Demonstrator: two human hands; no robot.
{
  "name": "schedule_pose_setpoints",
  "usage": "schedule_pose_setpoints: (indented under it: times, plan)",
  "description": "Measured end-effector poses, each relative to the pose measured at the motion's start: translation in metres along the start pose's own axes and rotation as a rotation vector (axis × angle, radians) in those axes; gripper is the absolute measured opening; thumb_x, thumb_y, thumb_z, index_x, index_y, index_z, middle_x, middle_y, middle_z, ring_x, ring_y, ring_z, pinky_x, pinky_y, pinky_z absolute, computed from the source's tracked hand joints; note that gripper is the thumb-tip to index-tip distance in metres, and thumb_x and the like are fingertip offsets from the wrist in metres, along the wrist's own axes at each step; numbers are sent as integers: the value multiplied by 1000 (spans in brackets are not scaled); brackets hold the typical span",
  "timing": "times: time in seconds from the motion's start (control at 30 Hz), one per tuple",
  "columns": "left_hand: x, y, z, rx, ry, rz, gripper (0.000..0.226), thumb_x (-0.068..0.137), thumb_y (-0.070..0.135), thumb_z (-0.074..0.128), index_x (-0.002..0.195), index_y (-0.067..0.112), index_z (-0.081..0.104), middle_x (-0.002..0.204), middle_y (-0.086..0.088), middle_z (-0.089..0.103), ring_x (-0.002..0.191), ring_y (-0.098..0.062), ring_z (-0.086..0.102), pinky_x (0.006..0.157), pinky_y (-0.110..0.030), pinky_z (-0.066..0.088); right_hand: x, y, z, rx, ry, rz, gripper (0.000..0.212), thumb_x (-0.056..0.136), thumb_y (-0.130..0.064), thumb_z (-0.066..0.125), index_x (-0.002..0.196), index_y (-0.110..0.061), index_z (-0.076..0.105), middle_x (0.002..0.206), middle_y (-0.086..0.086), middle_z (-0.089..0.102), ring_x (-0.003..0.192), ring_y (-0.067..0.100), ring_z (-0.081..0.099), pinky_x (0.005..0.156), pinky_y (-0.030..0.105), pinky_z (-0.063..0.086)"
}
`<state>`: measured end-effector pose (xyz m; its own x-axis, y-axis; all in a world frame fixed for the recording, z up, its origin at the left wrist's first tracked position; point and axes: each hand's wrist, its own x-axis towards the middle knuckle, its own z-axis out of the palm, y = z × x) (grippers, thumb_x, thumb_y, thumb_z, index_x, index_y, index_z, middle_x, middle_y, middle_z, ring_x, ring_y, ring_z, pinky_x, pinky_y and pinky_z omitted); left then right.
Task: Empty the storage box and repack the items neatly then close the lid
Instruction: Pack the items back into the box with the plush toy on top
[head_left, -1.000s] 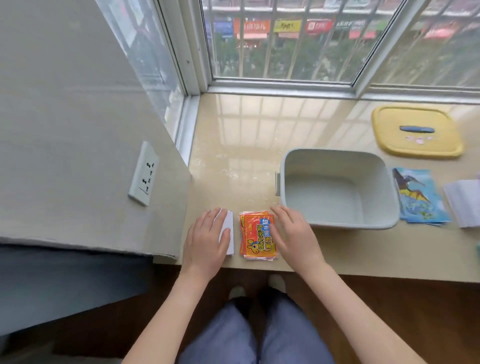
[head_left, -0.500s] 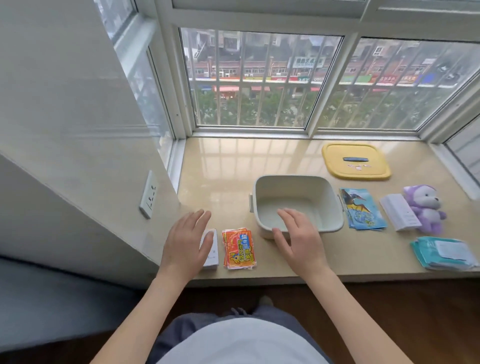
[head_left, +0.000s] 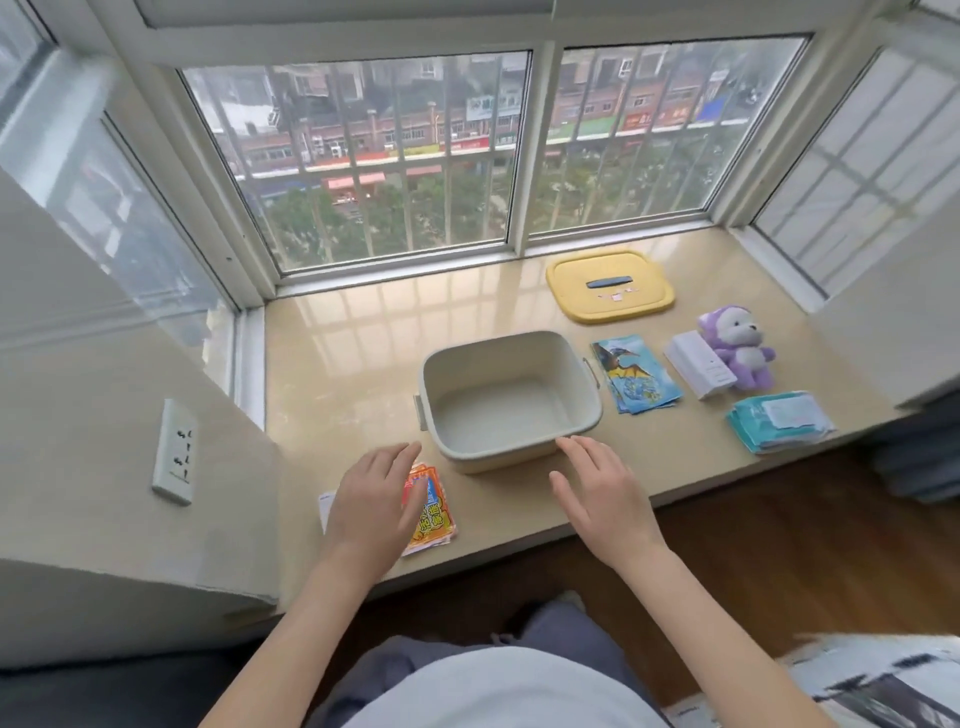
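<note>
1. Cream-grey plastic storage box (head_left: 498, 460) sits empty mid-frame on the glossy sill (head_left: 353, 364). Its yellow lid (head_left: 641, 301) is off, lying flat to the upper right by the window.
2. Left hand (head_left: 376, 499), fingers loose and straight, covers part of the orange packets (head_left: 434, 512) lower left of the box, gripping nothing.
3. Right hand (head_left: 602, 493) is spread, fingertips just at the box's front rim, holding nothing.
4. Right of the box: blue packets (head_left: 636, 374), white carton (head_left: 698, 364), purple plush (head_left: 740, 348), teal packs (head_left: 779, 421).
</note>
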<state>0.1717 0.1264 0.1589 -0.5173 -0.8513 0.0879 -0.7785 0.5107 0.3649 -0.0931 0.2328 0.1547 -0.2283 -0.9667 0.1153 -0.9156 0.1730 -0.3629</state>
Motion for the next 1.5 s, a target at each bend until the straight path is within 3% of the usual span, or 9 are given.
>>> schedule_pose_setpoints:
  times: [0.13, 0.3, 0.6, 0.83, 1.03, 1.2, 1.33, 1.5]
  plan:
    - [41, 45, 2, -5, 87, 105, 50, 97, 36, 36, 134, 9, 58, 132, -6, 61, 124, -29, 52, 109, -36, 34, 8, 38, -26, -13, 82, 36, 51, 97, -42, 42, 131, -9, 59, 126, 7, 63, 117, 22, 58, 95, 34, 48]
    - [88, 116, 40, -27, 106, 175, 46, 97, 31, 41, 129, 5, 60, 127, -9, 62, 121, -31, 53, 107, -43, 38, 17, 117, -50, 16, 112, 99, 52, 98, -41, 40, 132, -8, 58, 126, 8, 64, 114, 23, 58, 95, 35, 48]
    - [132, 243, 134, -50, 18, -7, 43, 96, 29, 42, 122, 2, 63, 118, -10, 65, 110, -29, 58, 95, -39, 44, 53, 285, -87, 22, -88, 87, 55, 96, -42, 35, 133, -9, 57, 126, 9, 62, 113, 27, 57, 94, 40, 47]
    - [187, 291, 158, -67, 35, -104, 42, 94, 27, 43, 121, 2, 62, 117, -10, 65, 107, -29, 58, 90, -39, 47, 120, 362, -98, 38, -145, 29, 56, 96, -43, 32, 134, -8, 56, 131, 10, 60, 118, 27, 56, 96, 40, 49]
    - [262, 305, 207, -166, -21, -88, 46, 96, 29, 39, 130, 3, 56, 124, -9, 62, 115, -23, 53, 96, -34, 45, 174, 400, -56, 100, -138, 76, 43, 98, -24, 55, 137, -7, 52, 134, 10, 55, 122, 25, 52, 98, 36, 46]
    - [324, 309, 282, -242, -64, -103, 46, 96, 29, 40, 133, 4, 54, 128, -9, 59, 116, -22, 52, 98, -33, 43, 211, 434, 10, 177, -178, 183, 43, 98, -23, 53, 138, -9, 50, 135, 10, 52, 122, 26, 50, 101, 37, 43]
    - [356, 289, 368, -274, -136, -210, 45, 95, 20, 52, 138, 7, 48, 133, -8, 54, 121, -25, 50, 103, -37, 42, 231, 462, 77, 173, -232, 219, 45, 97, -24, 52, 140, -12, 47, 136, 8, 51, 120, 26, 50, 99, 38, 43]
    - [375, 254, 449, -246, -190, -440, 57, 91, 23, 60, 143, 9, 41, 132, -12, 48, 120, -30, 46, 98, -28, 24, 248, 491, 155, 58, -240, 298, 49, 93, -23, 59, 140, -13, 49, 128, 11, 56, 109, 33, 51, 93, 43, 43]
